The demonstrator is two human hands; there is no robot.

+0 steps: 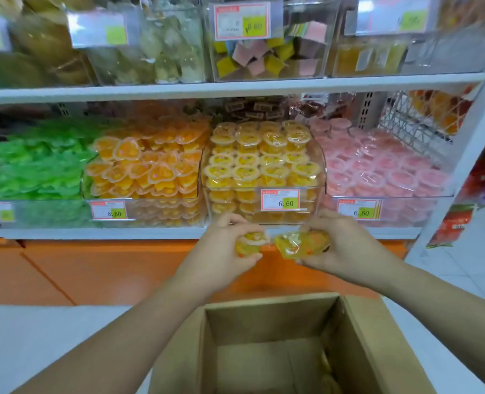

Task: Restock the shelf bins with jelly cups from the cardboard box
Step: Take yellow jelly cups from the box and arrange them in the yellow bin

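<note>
My left hand grips a yellow jelly cup with its lid facing up. My right hand holds another yellow jelly cup, tilted on its side. Both hands hover just below the front of the clear shelf bin stacked with round yellow jelly cups. The open cardboard box stands below my arms. A few yellow cups show at the box's bottom right corner.
Neighbouring bins hold green jelly, orange heart-shaped cups and pink cups. An upper shelf carries clear bins of other sweets. An orange base panel runs under the shelf, above white floor.
</note>
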